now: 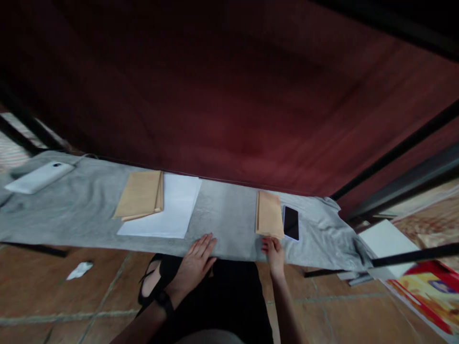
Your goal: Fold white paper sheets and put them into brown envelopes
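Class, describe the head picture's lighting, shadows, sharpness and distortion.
Head view: dim light, the red surface fading towards black at the top; head view: faint, soft shadow on the gray cloth beside the right hand; head view: soft detail, nothing readable on the red-and-yellow packaging; head view: slanting black bars suggest wide-angle stretch.

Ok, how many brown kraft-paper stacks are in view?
2. The left kraft-paper stack overlaps the white paper; the right kraft-paper stack lies beside the phone, with the right hand at its near edge. Further layers may be hidden underneath.
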A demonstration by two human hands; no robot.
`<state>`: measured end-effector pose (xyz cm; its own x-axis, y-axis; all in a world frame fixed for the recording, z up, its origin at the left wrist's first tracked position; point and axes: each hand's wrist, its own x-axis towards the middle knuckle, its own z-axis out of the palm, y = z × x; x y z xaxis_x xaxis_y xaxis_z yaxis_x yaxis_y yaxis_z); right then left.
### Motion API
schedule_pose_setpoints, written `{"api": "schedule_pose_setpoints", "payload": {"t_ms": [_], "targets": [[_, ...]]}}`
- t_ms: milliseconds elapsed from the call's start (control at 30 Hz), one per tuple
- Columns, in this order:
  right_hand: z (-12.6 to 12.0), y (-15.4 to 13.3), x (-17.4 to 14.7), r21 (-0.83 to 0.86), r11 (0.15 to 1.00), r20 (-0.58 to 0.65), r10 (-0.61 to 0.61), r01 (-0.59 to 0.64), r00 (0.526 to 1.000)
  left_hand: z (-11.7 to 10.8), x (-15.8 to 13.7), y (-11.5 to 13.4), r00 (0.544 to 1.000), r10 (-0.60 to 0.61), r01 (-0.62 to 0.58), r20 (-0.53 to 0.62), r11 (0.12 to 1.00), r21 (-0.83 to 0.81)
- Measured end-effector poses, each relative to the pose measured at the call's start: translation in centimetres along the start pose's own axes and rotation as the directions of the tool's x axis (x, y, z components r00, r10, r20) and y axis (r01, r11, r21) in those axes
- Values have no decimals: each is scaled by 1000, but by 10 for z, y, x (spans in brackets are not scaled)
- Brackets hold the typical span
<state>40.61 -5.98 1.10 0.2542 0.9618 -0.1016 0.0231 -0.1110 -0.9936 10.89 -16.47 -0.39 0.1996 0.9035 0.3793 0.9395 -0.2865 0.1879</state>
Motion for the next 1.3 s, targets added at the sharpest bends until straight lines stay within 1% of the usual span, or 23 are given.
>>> {"api": "schedule_pose_setpoints", "payload": {"t_ms": [33, 67, 133, 200, 300, 400, 467, 533, 667, 867, 967, 1067, 1133, 1200, 1267, 1300], "targets": [[2, 3, -3, -34, 999, 12, -20, 20, 1000, -4, 3, -1, 1000, -16, 16, 6, 1000, -22], [4, 5, -6, -138, 987, 25, -86, 89, 996, -8, 6, -2, 999, -37, 37, 7, 998, -47], [6, 10, -10, -346, 915, 48, -205, 208, 978, -16, 12, -9, 995, -96, 95, -12, 992, -85], [6, 14, -11, -480, 834, 70, -272, 271, 960, -24, 18, -22, 985, -164, 159, -57, 984, -86], [8, 19, -9, -566, 759, 97, -327, 322, 940, -32, 21, -46, 955, -261, 260, -141, 965, -31], [13, 22, -10, -628, 696, 110, -363, 348, 925, -31, 16, -69, 918, -351, 365, -186, 930, 46], [16, 23, -11, -672, 654, 109, -374, 346, 921, -25, 10, -77, 898, -395, 419, -197, 903, 99], [19, 24, -12, -700, 626, 106, -384, 343, 917, -19, 5, -80, 888, -417, 446, -194, 883, 145], [21, 20, -14, -700, 627, 97, -393, 343, 914, -18, 6, -76, 883, -448, 469, -139, 858, 210], [21, 16, -15, -709, 632, 86, -364, 314, 927, -36, 23, -66, 879, -477, 451, -6, 826, 337], [20, 16, -15, -707, 633, 89, -364, 317, 927, -44, 31, -62, 878, -477, 440, 34, 834, 334], [20, 16, -15, -704, 628, 107, -370, 333, 923, -54, 36, -62, 871, -485, 445, 80, 847, 289], [19, 17, -15, -704, 625, 114, -372, 339, 921, -60, 36, -64, 855, -512, 479, 83, 841, 253], [19, 17, -15, -703, 622, 117, -375, 344, 920, -65, 35, -65, 838, -543, 520, 53, 824, 227], [19, 17, -15, -700, 623, 121, -378, 349, 918, -67, 34, -64, 842, -540, 527, 15, 827, 193], [19, 17, -15, -698, 626, 121, -376, 348, 919, -67, 34, -61, 855, -518, 511, -4, 842, 170]]}}
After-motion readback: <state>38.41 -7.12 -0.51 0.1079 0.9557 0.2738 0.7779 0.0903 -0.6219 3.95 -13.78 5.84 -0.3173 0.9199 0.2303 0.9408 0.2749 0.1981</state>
